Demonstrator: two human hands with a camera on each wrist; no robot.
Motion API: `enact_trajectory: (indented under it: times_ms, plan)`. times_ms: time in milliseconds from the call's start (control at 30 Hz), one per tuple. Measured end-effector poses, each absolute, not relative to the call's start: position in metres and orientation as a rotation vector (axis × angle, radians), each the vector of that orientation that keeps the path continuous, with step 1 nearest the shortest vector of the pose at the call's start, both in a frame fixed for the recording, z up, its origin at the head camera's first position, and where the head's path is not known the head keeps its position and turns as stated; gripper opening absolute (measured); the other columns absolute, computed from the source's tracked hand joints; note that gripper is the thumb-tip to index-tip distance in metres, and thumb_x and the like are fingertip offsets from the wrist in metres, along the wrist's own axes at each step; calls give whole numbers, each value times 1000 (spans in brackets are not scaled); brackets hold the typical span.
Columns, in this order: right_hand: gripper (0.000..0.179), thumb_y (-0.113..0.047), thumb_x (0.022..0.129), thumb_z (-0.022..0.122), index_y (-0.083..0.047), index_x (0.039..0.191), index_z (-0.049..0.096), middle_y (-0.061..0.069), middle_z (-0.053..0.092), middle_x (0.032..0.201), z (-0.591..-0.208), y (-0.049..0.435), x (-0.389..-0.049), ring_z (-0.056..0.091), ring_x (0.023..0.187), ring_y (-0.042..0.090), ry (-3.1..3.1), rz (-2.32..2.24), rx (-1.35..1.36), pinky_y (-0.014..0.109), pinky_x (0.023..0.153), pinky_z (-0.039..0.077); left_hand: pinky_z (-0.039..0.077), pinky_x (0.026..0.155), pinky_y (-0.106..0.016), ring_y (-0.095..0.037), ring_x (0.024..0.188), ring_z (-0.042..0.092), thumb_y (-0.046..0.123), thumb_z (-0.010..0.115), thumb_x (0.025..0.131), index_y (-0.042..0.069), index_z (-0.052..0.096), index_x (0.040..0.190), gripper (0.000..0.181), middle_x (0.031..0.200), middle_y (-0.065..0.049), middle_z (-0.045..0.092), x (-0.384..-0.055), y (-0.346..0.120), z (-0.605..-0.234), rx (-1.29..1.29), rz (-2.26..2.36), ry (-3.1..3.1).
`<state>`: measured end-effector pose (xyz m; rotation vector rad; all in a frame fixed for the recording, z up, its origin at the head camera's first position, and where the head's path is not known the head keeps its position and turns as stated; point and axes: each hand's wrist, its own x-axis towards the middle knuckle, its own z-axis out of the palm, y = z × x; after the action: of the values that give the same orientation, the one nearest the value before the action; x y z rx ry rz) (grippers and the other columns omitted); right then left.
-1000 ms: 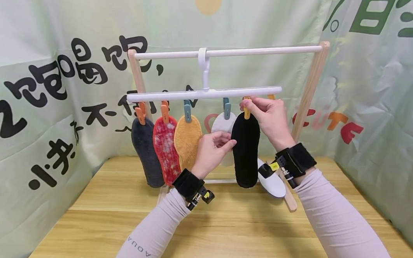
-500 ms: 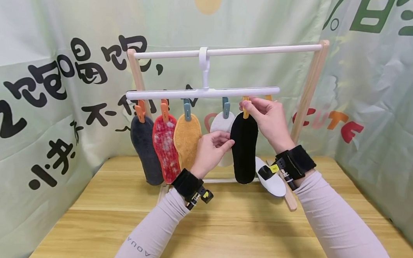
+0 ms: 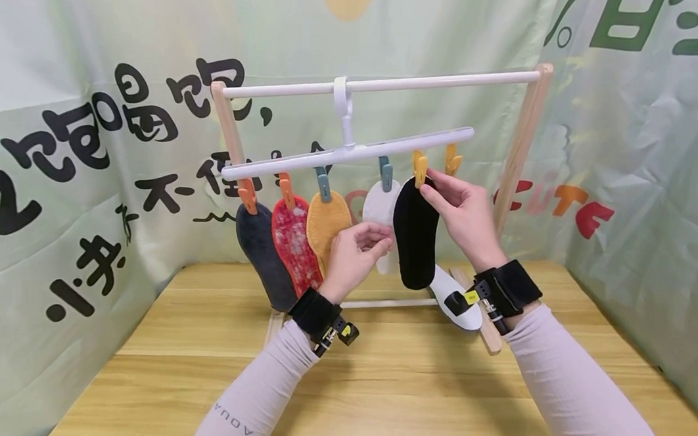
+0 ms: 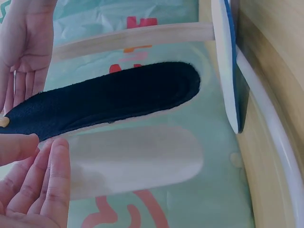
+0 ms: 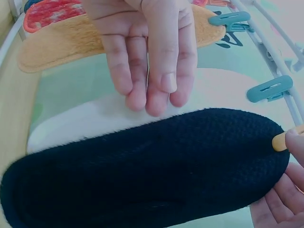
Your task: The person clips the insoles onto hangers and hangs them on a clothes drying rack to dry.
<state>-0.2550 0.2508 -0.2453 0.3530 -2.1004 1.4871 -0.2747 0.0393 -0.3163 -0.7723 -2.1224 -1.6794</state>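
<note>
A black insole (image 3: 414,238) hangs from a yellow clip (image 3: 420,172) on a white clip hanger (image 3: 352,153), which tilts up at its right end. My right hand (image 3: 464,214) is beside that clip, its thumb next to the clip and its fingers (image 5: 282,190) partly behind the insole's top. Loosely bent, my left hand (image 3: 359,251) stays near the black insole's left edge and appears to hold nothing. Behind it, a white insole (image 3: 381,203) hangs from a blue-green clip (image 3: 386,174). A yellow insole (image 3: 327,220), a red patterned one (image 3: 294,241) and a dark grey one (image 3: 264,256) hang at left.
The hanger hooks over the top rod (image 3: 391,84) of a wooden frame (image 3: 521,148). One more yellow clip (image 3: 453,161) hangs at the hanger's right end. Another white insole (image 3: 459,309) leans at the frame's right foot on the wooden table (image 3: 411,392). A printed curtain (image 3: 148,201) surrounds the table.
The hanger's right end has risen and its left end has sunk, with the black insole lifting. My right thumb has come off the yellow clip's front. My left hand has barely moved.
</note>
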Motion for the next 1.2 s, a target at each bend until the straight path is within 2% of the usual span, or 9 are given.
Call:
enact_trajectory:
  times_ms: [67,167,433,733,867,1000,1100,1200]
  plan:
    - [49,-37,102,76,-17,146,68,12,69,145,-248,254,-253,67,135,18,-2111,1480,327,16,107,53,61,78,-21,-18,88,79,7,79,97,2,79,109,13,99,-15,82,-274,40,-318,-777,-1691,-2121]
    - [50,-35,102,75,-17,148,66,11,67,148,-254,259,-252,66,137,19,-2113,1474,312,15,107,52,60,76,-19,-17,87,79,8,79,97,3,79,108,12,98,-14,82,-273,41,-321,-781,-1691,-2132]
    - [52,-31,104,73,-10,150,62,13,65,150,-268,270,-249,66,137,19,-2113,1513,322,8,102,51,60,75,-20,-17,83,77,9,78,98,3,79,109,12,97,-15,82,-270,43,-329,-785,-1696,-2164]
    - [51,-36,104,73,-16,150,64,10,68,147,-280,276,-238,68,134,26,-2220,1432,305,4,96,50,58,75,-19,-13,82,76,11,78,99,5,79,107,11,97,-13,82,-266,46,-337,-784,-1701,-2195]
    - [49,-34,105,72,-14,149,64,13,69,146,-286,279,-237,69,133,27,-2236,1417,293,3,95,50,59,75,-19,-13,81,76,9,77,99,3,79,107,10,95,-15,81,-265,49,-341,-793,-1726,-2198]
    - [49,-34,106,70,-10,148,65,16,69,145,-292,284,-236,70,130,23,-2270,1387,270,2,93,49,59,76,-18,-16,83,77,6,76,98,0,78,107,11,95,-16,81,-263,53,-343,-795,-1748,-2200]
    - [48,-36,106,70,-9,146,67,16,71,143,-296,287,-235,70,129,21,-2298,1378,248,2,91,48,59,74,-18,-24,86,80,6,77,98,-1,79,108,12,96,-17,82,-262,56,-345,-799,-1765,-2199]
    - [48,-37,106,69,-8,145,67,16,71,142,-299,290,-234,69,130,25,-2331,1380,233,2,90,47,58,72,-18,-32,89,80,7,77,98,0,79,109,14,97,-16,82,-262,58,-348,-806,-1773,-2207]
